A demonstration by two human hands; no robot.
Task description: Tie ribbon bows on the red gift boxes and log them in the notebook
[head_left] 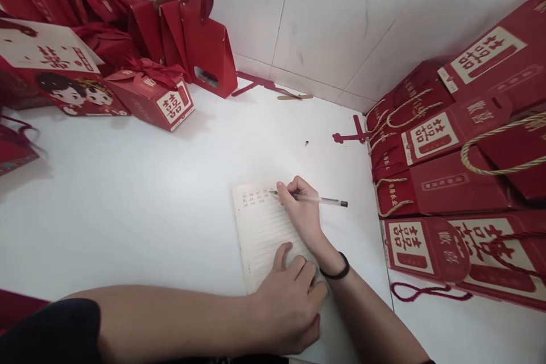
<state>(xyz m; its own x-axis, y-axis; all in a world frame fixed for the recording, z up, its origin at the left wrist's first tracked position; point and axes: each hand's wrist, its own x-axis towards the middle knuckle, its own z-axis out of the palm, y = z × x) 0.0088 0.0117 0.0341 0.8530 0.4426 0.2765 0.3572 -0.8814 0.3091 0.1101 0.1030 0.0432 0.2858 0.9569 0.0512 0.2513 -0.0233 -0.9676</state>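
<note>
A lined notebook (256, 233) lies on the white table, with several short rows of handwriting near its top. My right hand (302, 210) is closed around a clear pen (326, 201) with a dark cap end. The pen's tip meets the page at the end of the upper written rows. Lower on the page rests my left hand (292, 301), its fingers bent and apart, with nothing visible in it. My left forearm crosses the lower part of the view, and the notebook's lower part is partly hidden by my hands.
Red gift boxes (149, 94) and upright red bags (209, 45) crowd the back left. More red gift bags (456, 182) with cord handles line the right side. A dark red ribbon (256, 81) and a small gold piece (306, 143) lie on the white table (128, 199) before the tiled wall.
</note>
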